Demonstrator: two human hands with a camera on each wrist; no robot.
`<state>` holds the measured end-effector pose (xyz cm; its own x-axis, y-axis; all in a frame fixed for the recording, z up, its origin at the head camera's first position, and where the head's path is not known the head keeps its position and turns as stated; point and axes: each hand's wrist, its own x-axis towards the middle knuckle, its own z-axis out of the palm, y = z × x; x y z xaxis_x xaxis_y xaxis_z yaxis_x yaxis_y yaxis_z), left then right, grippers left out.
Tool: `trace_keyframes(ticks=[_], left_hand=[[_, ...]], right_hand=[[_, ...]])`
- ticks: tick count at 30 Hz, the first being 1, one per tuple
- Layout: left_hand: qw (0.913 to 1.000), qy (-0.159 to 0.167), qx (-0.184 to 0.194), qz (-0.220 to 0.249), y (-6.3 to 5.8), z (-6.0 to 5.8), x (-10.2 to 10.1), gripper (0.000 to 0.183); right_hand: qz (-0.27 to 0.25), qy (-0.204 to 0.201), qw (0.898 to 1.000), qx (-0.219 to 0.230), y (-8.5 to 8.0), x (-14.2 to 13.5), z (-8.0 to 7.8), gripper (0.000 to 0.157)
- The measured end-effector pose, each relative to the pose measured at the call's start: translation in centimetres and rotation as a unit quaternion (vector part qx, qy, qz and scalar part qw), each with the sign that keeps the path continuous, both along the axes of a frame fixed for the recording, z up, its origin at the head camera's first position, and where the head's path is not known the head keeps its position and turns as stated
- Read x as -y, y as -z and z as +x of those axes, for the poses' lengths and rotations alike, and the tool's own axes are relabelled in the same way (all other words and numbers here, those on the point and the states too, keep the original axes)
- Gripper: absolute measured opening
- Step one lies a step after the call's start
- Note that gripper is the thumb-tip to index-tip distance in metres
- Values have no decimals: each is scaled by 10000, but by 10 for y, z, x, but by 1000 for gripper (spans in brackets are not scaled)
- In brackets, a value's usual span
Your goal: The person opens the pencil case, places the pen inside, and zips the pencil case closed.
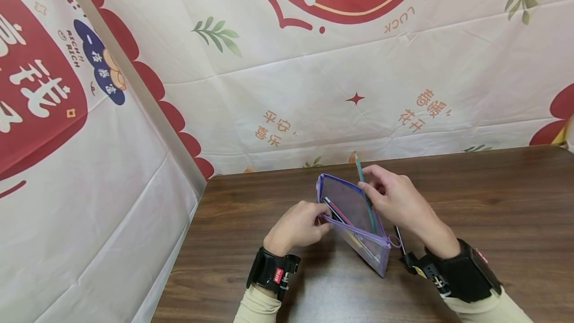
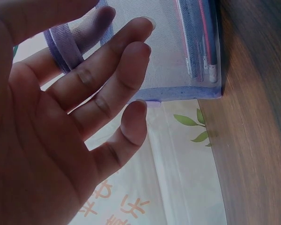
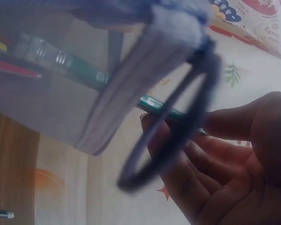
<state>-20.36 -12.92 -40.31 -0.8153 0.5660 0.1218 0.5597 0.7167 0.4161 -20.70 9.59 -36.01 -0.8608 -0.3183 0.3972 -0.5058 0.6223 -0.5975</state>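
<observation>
A purple mesh pencil case (image 1: 380, 259) stands unzipped on the table, its mouth facing up. My left hand (image 1: 297, 227) pinches the zipper edge on its left side; in the left wrist view the index finger (image 2: 96, 30) shows through the mesh, while the other fingers are spread outside. Between thumb and fingertips my right hand (image 1: 396, 198) holds a green pencil (image 1: 360, 169), tip upward. The pencil's eraser end (image 3: 40, 51) is inside the case. Several other pencils (image 1: 339, 212), among them a pink one and a dark one, lean inside.
A dark pencil or pen (image 1: 399, 240) lies on the table beside the right wrist, partly hidden by the wrist strap. A purple cord loop (image 1: 395, 241) hangs at the case's near corner. Printed white cloth (image 1: 314, 79) hangs behind the brown wooden table (image 1: 506, 203) and along its left side.
</observation>
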Motion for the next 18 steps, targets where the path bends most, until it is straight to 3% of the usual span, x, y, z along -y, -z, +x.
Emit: trace_keyframes(ticks=[18], left_hand=[[10000,-17,16,-39,-1,0,0,6]], right_hand=[[324,-112,9989,306,5,8,1,21]])
